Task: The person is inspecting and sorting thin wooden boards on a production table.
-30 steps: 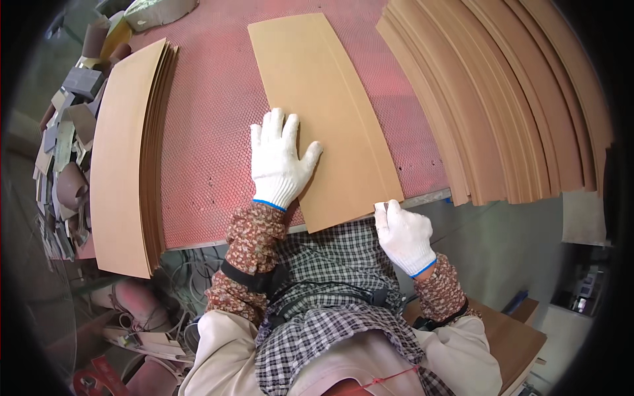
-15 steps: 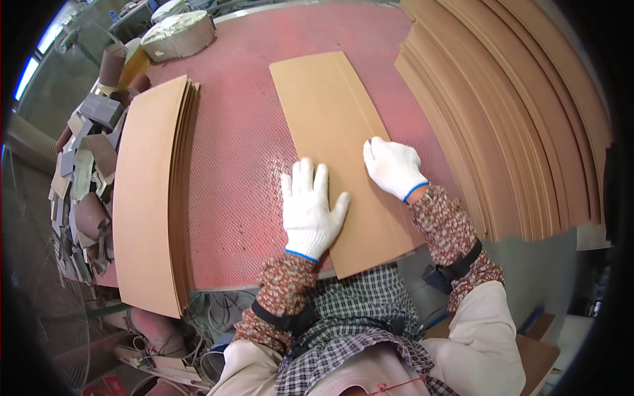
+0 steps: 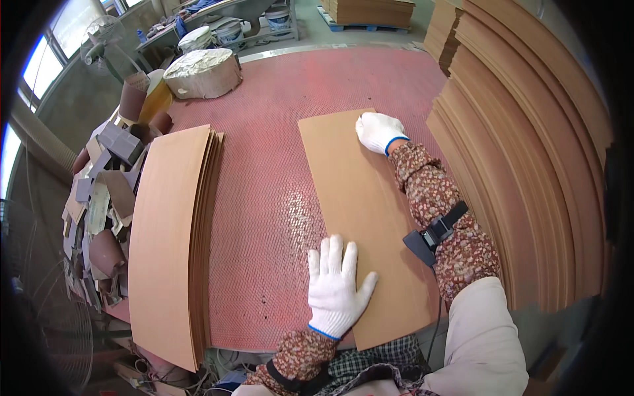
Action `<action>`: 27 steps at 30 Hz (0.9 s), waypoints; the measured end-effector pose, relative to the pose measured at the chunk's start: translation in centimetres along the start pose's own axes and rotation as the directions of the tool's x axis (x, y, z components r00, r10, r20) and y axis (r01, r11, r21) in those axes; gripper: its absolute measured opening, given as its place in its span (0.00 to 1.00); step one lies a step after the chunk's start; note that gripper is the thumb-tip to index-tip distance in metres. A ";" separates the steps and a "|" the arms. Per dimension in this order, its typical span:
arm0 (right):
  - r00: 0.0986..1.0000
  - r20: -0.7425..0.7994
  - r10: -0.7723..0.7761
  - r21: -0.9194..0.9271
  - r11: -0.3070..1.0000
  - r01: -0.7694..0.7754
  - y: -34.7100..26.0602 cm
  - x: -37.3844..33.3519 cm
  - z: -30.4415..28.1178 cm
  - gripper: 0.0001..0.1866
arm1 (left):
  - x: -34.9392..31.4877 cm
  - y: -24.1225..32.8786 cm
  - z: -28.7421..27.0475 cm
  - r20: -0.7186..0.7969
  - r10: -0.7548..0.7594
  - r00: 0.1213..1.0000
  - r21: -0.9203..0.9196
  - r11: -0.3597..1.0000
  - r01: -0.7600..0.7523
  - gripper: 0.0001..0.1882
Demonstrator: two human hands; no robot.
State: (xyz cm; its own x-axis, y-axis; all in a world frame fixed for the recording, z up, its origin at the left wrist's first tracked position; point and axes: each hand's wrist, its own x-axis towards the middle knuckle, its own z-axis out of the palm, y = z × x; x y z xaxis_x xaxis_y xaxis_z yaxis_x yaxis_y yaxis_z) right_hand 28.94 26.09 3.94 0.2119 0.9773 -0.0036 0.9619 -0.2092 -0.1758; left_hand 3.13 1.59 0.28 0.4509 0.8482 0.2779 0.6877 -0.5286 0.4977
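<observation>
A single board (image 3: 360,218) lies in the middle of the tabletop (image 3: 264,198), running from the frame's centre top toward the lower edge. The left hand (image 3: 335,287) rests flat on its near end, the right hand (image 3: 378,131) on its far right corner. A stack of boards (image 3: 168,237) lies at the left; a larger stack (image 3: 528,165) fills the right. A heap of scraps (image 3: 99,198) sits at the far left, and a wrapped bundle (image 3: 201,72) lies at the upper left.

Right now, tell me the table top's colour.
Red, with a fine mesh texture: table top, head view.
</observation>
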 end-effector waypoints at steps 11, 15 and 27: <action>0.995 0.096 0.009 0.033 0.999 -0.012 0.5 8.8 -1.6 0.23 | 0.7 0.9 -0.7 0.051 -0.006 0.999 -0.030 1.000 0.008 0.40; 0.989 0.097 -0.108 -0.058 0.992 0.114 -0.4 6.6 -1.4 0.21 | 0.6 0.5 -1.0 0.010 0.000 1.000 -0.034 0.999 0.000 0.39; 1.000 0.018 0.005 -0.105 0.994 -0.003 0.8 -8.9 -0.3 0.19 | -1.1 0.7 0.8 -0.080 0.035 0.996 -0.021 0.999 -0.037 0.37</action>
State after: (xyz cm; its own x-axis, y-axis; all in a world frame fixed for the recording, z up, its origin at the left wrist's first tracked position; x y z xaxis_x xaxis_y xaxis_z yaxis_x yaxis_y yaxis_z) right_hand 27.89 17.25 4.13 0.2136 0.9767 -0.0221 0.9741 -0.2146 -0.0713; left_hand 3.54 0.25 -0.31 0.4281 0.8291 0.3597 0.6583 -0.5588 0.5044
